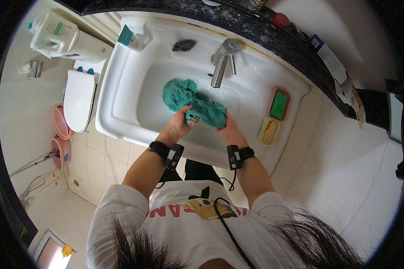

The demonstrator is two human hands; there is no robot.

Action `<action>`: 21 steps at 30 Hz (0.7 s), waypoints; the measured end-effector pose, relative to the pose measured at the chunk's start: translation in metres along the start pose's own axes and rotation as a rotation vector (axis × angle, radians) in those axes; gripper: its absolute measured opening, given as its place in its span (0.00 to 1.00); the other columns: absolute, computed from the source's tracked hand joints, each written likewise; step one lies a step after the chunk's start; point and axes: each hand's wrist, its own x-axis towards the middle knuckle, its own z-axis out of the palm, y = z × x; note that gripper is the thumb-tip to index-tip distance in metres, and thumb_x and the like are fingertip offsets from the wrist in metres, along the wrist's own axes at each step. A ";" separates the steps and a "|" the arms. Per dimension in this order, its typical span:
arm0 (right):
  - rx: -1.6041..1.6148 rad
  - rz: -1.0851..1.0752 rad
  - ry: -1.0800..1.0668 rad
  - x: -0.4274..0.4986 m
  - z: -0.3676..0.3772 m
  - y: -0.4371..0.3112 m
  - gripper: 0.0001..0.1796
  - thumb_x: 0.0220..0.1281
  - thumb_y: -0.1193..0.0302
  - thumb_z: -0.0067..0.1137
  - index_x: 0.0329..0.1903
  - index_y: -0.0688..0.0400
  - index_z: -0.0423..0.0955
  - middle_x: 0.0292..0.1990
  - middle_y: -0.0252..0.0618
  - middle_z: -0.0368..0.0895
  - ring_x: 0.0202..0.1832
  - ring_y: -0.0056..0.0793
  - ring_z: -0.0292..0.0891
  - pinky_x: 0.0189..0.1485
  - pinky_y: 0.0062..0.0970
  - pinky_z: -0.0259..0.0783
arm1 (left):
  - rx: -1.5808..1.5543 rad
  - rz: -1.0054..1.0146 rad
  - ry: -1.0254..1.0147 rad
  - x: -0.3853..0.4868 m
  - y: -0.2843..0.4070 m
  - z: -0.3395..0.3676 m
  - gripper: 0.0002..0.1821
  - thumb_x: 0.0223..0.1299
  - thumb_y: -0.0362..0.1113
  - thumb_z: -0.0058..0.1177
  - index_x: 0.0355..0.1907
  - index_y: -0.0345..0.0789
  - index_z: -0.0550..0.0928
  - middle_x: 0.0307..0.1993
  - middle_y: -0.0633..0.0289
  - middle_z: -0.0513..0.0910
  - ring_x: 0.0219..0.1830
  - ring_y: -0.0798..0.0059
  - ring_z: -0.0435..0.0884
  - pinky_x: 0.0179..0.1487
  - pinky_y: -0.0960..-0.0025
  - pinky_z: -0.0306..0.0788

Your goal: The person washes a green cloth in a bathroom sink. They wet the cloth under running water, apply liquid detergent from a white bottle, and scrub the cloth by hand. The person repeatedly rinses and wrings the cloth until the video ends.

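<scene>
A wet green cloth (202, 104) lies bunched in the basin of a white ceramic sink (121, 94), with suds and water around it. My left hand (181, 122) grips the cloth's near edge, fingers curled into a fold. At the cloth's right end, my right hand (226, 127) holds another part of it, its fingertips partly hidden by the fabric. The metal faucet (219, 69) stands behind the cloth, its spout above the basin; no stream of water shows from it.
A green soap bar (278, 105) in a red dish and a yellowish bar (269, 131) in a pale dish sit on the right rim. A tube (129, 38) stands at the back left corner. Left of the sink are a closed toilet (80, 101) and pink basins (61, 153).
</scene>
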 end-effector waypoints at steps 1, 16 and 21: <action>0.128 0.064 -0.048 -0.001 0.009 -0.001 0.15 0.65 0.59 0.46 0.44 0.56 0.70 0.42 0.35 0.76 0.41 0.26 0.73 0.37 0.25 0.71 | -0.023 -0.078 -0.042 -0.004 -0.002 0.007 0.08 0.61 0.41 0.49 0.37 0.40 0.71 0.28 0.68 0.72 0.23 0.81 0.66 0.21 0.80 0.61; 0.640 0.072 -0.248 0.005 0.048 -0.012 0.27 0.63 0.46 0.43 0.54 0.52 0.64 0.46 0.38 0.71 0.52 0.32 0.67 0.52 0.33 0.67 | 2.020 0.635 0.169 0.013 -0.057 0.060 0.34 0.60 0.62 0.37 0.27 0.29 0.78 0.23 0.39 0.77 0.30 0.41 0.77 0.35 0.51 0.71; 0.238 -0.077 -0.354 0.010 0.047 0.006 0.31 0.61 0.42 0.39 0.55 0.52 0.63 0.51 0.41 0.70 0.53 0.32 0.67 0.52 0.40 0.67 | 2.019 0.565 0.300 0.038 -0.025 0.062 0.30 0.61 0.57 0.38 0.26 0.30 0.78 0.24 0.40 0.77 0.31 0.42 0.77 0.35 0.51 0.71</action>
